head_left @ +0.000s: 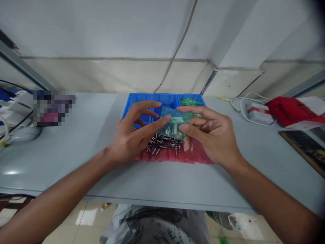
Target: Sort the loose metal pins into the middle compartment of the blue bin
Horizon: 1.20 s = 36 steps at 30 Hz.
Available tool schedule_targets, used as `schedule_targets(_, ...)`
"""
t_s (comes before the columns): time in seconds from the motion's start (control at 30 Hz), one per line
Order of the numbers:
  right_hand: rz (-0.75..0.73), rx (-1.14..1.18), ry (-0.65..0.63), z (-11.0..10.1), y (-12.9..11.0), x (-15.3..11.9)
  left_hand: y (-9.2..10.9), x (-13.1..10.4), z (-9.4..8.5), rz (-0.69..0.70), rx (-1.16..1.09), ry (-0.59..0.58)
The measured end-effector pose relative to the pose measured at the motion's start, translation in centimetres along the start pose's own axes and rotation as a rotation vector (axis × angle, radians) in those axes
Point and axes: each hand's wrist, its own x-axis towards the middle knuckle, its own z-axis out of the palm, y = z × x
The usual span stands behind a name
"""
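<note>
Over the dark metal pins on the red sheet, I have the clear packet between my hands, its longer side running left to right, dipping rightward. My right hand has the firmer claim — thumb and finger pinched on the right end. My left hand is spread, thumb tip overlapping the left part — I can't tell whether it presses. Blue bins lie just beyond.
</note>
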Motion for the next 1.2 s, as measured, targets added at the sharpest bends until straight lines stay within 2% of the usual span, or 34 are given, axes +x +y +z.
schedule_targets(0.07,0.029,0.099,-0.089,-0.1,0.4,0.0,0.0,0.2,-0.1,-0.005,-0.028,0.022)
schedule_targets(0.1,0.011,0.110,-0.103,-0.2,0.6,0.0,0.1,0.4,-0.1,-0.050,-0.056,0.034)
schedule_targets(0.2,-0.166,-0.114,-0.034,-0.3,1.0,0.1,0.6,0.7,0.0,-0.298,-0.178,0.028)
schedule_targets(0.27,-0.256,-0.299,0.022,-0.4,1.0,0.3,1.0,0.7,0.2,-0.434,-0.263,-0.023)
schedule_targets(0.37,-0.180,-0.288,0.067,-1.6,1.0,1.1,1.1,0.6,0.4,-0.528,-0.392,-0.067)
schedule_targets(0.43,-0.136,-0.225,0.185,-3.3,1.1,2.0,1.0,0.5,0.4,-0.557,-0.440,-0.042)
schedule_targets(0.5,-0.170,-0.248,0.356,-5.6,1.6,3.0,0.7,0.6,0.3,-0.582,-0.453,-0.014)
schedule_targets(0.53,-0.174,-0.285,0.402,-6.6,1.9,3.5,0.5,0.7,0.2,-0.590,-0.456,-0.005)
schedule_targets(0.57,-0.162,-0.317,0.421,-7.5,2.2,3.9,0.4,0.7,0.1,-0.597,-0.459,0.001)
schedule_targets(0.63,-0.102,-0.415,0.365,-8.4,3.0,4.4,0.2,0.8,0.1,-0.603,-0.463,0.006)
schedule_targets(0.73,-0.073,-0.740,0.286,-8.1,3.9,4.5,0.2,0.7,0.1,-0.600,-0.444,0.000)
schedule_targets(0.83,-0.221,-1.121,0.273,-7.4,4.3,4.3,0.2,0.4,0.3,-0.582,-0.425,-0.033)
schedule_targets(0.9,-0.345,-1.265,0.250,-7.3,4.5,4.3,0.2,0.2,0.3,-0.556,-0.408,-0.047)
schedule_targets(0.97,-0.411,-1.302,0.192,-7.6,4.8,4.4,0.1,0.1,0.3,-0.533,-0.385,-0.044)
schedule_targets(1.07,-0.426,-1.298,0.119,-7.9,5.0,4.5,0.0,0.4,-0.1,-0.533,-0.371,-0.020)
schedule_targets(1.2,-0.539,-1.274,0.250,-6.4,4.0,3.9,-0.6,1.3,-1.2,-0.583,-0.358,0.089)
